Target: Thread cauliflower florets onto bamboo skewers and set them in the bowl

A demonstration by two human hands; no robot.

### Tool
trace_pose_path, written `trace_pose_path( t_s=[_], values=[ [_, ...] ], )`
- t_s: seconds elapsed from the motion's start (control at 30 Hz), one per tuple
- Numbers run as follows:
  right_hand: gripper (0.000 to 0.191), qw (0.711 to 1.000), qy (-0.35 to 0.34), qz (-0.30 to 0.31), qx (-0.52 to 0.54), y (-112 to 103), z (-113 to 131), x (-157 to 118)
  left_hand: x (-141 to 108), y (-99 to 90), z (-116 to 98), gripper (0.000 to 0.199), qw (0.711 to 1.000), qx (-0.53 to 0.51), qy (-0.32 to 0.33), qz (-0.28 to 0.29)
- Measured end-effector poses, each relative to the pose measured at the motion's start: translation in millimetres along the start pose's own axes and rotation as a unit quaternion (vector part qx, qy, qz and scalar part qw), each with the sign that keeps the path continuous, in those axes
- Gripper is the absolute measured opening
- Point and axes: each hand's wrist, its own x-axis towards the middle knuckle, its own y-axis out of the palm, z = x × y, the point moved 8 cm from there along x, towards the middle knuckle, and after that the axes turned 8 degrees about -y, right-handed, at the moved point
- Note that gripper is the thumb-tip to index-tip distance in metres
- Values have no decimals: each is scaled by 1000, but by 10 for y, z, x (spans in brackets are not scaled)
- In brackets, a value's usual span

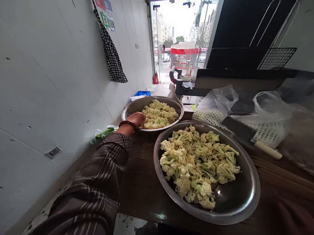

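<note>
My left hand (pixel 137 119), with a bracelet at the wrist, reaches over the near-left rim of the far metal bowl (pixel 126 114). Its fingers are closed; whatever they grip is hidden against the cauliflower pieces (pixel 160 113) in that bowl. Thin sticks lie across those pieces. Closer to me stands a larger metal bowl (pixel 246 204), with many cut cauliflower florets (pixel 200 157) in it. At the lower right, my right hand (pixel 298 213) is dark and blurred, near a bundle of long thin wooden skewers (pixel 293 179). Its fingers cannot be made out clearly.
Right of the bowls lie a cleaver (pixel 266 148) with a pale handle and plastic bags (pixel 215 104) holding netted white items. Green leaves in a bag (pixel 104 133) rest by the wall. A blue crate (pixel 142 93) stands behind the far bowl. Dark equipment (pixel 240 77) rises at the right.
</note>
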Motion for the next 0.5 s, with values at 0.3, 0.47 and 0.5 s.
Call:
trace_pose_path(
  t_s=[0.3,0.47,0.5],
  values=[
    [49,995,96,21,-12,-86,362,-9,-274,-413,-236,30,993,-83,12,-83],
    [43,999,14,-40,18,-174,748,59,-612,-678,-682,25,933,-349,11,-93],
    [41,998,-1,-49,26,-179,784,74,-695,-730,-839,25,925,-369,21,-91]
  ],
)
